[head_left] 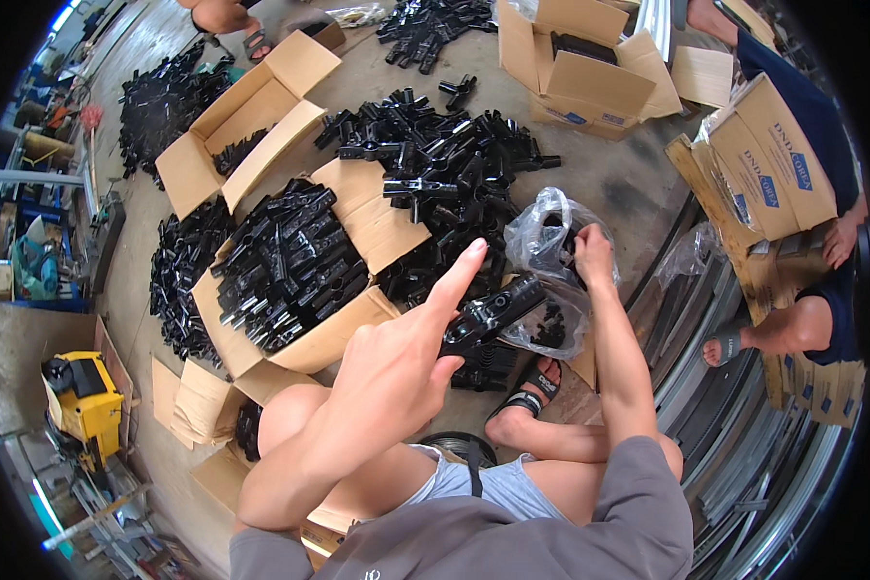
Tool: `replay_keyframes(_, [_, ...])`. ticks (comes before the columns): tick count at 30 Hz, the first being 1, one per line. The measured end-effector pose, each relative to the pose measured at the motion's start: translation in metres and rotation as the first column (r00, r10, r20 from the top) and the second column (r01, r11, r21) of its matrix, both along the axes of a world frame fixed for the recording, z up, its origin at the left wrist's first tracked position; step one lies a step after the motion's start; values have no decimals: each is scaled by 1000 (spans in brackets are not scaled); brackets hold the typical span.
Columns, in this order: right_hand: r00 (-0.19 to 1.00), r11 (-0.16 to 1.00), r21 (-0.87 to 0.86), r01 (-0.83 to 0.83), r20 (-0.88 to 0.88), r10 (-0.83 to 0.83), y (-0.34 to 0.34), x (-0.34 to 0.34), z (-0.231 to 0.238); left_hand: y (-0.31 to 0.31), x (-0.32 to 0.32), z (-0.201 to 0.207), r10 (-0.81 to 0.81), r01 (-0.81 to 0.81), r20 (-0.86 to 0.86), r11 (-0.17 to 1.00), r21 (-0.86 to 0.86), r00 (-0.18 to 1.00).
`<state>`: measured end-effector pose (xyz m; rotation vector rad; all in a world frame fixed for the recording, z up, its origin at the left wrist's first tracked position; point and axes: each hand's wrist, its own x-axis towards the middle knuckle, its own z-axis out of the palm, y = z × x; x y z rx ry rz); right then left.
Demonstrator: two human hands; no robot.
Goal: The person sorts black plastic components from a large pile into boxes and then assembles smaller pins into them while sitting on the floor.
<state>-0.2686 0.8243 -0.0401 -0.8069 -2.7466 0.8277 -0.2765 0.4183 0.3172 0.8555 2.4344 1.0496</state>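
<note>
My left hand (387,362) is in front of me with its index finger stretched out. A black metal pipe fitting (496,309) sits between that finger and the thumb; the hand's other fingers are hidden, and it appears to hold the fitting. My right hand (595,256) reaches into the mouth of a clear plastic bag (529,249), its fingers curled together; what they pinch is too small to make out. Small dark pieces (554,324) show through the lower part of the plastic. Beyond my hands lies a heap of black fittings (454,145).
An open carton (333,333) full of stacked black fittings stands left of centre. Another open box (188,169) is behind it, and more boxes (599,92) stand at the far right. Long metal bars (715,435) line the right side. Another person's hand (846,237) is near a carton.
</note>
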Motion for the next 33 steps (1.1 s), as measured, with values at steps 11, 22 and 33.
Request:
replay_keyframes(11, [685, 770, -120, -627, -555, 472, -181, 44, 355, -8, 19, 9, 7, -11, 63, 999, 50, 998])
replay_keyframes(22, [461, 546, 315, -776, -307, 832, -220, 59, 367, -17, 36, 13, -23, 21, 41, 999, 31, 999])
replay_keyframes(33, [395, 440, 375, -816, -195, 898, -224, 62, 378, -22, 35, 6, -36, 49, -94, 989, 138, 995])
